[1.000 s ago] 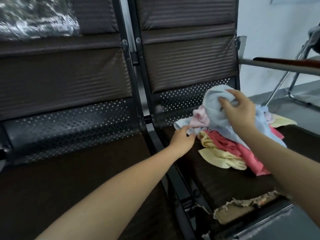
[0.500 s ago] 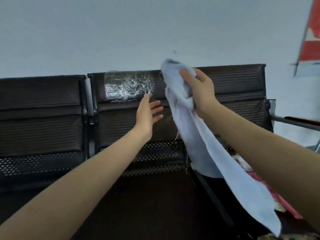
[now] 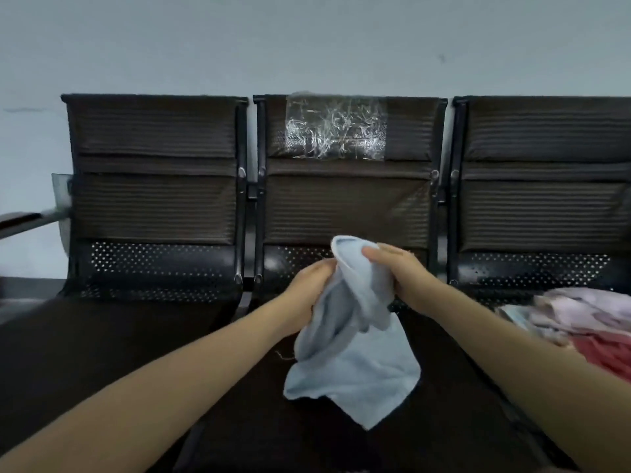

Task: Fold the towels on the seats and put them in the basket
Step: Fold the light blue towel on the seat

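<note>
A light blue towel [image 3: 355, 356] hangs bunched over the middle seat [image 3: 273, 435] of a dark three-seat bench. My left hand [image 3: 309, 291] grips its left side and my right hand [image 3: 399, 274] grips its top right edge. The towel's lower part droops toward the seat. A pile of pink and red towels [image 3: 587, 326] lies on the right seat, partly cut off by the frame edge. No basket is in view.
The left seat [image 3: 102, 336] holds nothing. A patch of clear tape [image 3: 336, 129] covers the middle backrest. A metal armrest [image 3: 27, 220] juts out at the far left. A pale wall stands behind the bench.
My right hand lifted the blue towel off the pile and carried it left over the middle seat. My left hand, open half a second ago, now grips the towel too. The view shifted left.
</note>
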A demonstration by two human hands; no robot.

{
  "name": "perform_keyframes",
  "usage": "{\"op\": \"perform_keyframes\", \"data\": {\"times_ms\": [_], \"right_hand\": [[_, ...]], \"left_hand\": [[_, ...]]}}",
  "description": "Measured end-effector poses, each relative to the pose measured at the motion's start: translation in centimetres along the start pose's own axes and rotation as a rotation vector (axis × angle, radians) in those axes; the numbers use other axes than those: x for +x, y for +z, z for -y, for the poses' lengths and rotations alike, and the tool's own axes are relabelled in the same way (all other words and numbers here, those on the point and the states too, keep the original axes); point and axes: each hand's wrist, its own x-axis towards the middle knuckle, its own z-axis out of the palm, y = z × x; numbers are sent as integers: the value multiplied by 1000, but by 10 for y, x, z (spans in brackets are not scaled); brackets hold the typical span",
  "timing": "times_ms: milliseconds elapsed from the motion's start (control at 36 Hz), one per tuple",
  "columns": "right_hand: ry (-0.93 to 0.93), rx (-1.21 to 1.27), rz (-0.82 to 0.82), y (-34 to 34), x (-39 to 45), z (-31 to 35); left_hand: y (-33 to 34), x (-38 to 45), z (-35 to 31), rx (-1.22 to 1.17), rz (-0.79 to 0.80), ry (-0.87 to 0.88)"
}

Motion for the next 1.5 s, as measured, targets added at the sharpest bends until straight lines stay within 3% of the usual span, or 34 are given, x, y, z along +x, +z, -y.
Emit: {"op": "perform_keyframes", "data": {"times_ms": [111, 194, 278, 472, 528, 611, 889, 1139, 1278, 1389, 1500], "right_hand": [[177, -133, 172, 3, -4, -44], [296, -211, 196, 10, -4, -60], [400, -200, 160, 18, -7, -69], [493, -435, 407, 49, -29, -90], [454, -529, 416, 56, -32, -98], [390, -595, 412, 58, -32, -104], [220, -700, 341, 45, -35, -123], [57, -741, 200, 53, -32, -128], [334, -778, 387, 43, -30, -125], [394, -738, 483, 38, -25, -116], [390, -708, 506, 41, -22, -114]], "left_hand": [[-28, -16, 31, 243, 34, 35], [-49, -27, 47, 449, 27, 117], [-70, -37, 62, 472, 5, 98], [-79, -40, 86, 384, 57, -182], [-75, -44, 90, 351, 74, -250], [-76, -54, 104, 531, 106, -261], [-101, -85, 133, 856, 128, -4], [-114, -110, 121, 807, 343, -73], [-119, -98, 115, 766, 155, -26], [-120, -75, 118, 863, -8, 7], [-119, -55, 124, 782, 0, -117]]}}
